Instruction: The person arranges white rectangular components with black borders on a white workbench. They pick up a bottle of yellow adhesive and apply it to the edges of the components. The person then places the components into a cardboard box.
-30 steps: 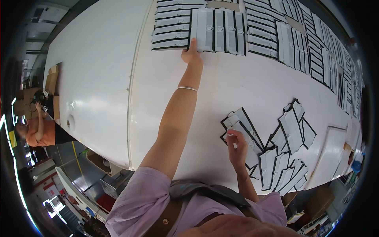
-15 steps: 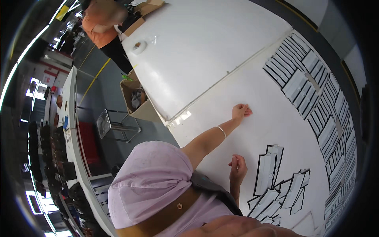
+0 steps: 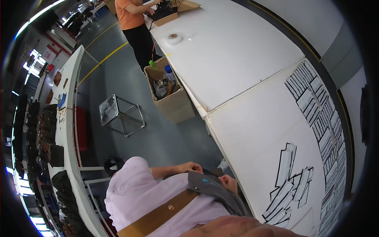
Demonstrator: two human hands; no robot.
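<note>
A grey apron (image 3: pixel 215 193) with a brown band lies across my front, its outer part reaching beside the table edge. My left hand (image 3: pixel 191 168) is closed at the apron's far edge, its fingers curled on the grey cloth. Closer to the table, my right hand (image 3: pixel 228 183) grips the same cloth between thumb and bent fingers. To its right, on the white table (image 3: pixel 248 150), lies a loose pile of pale flat strips with black edges (image 3: pixel 285 166). Neither hand touches the strips.
More black-edged strips (image 3: pixel 310 102) run in rows along the table's right side. A cardboard box (image 3: pixel 173 104) with bags and a blue-capped item stands beyond the table corner. Left of it is a metal stool (image 3: pixel 108 110). A person in orange (image 3: pixel 132 15) works behind, near a white tape roll (image 3: pixel 173 38).
My left arm has drawn back from over the table to my front. Both hands have come to the apron. The view has shifted left, showing more floor, the stool and the box.
</note>
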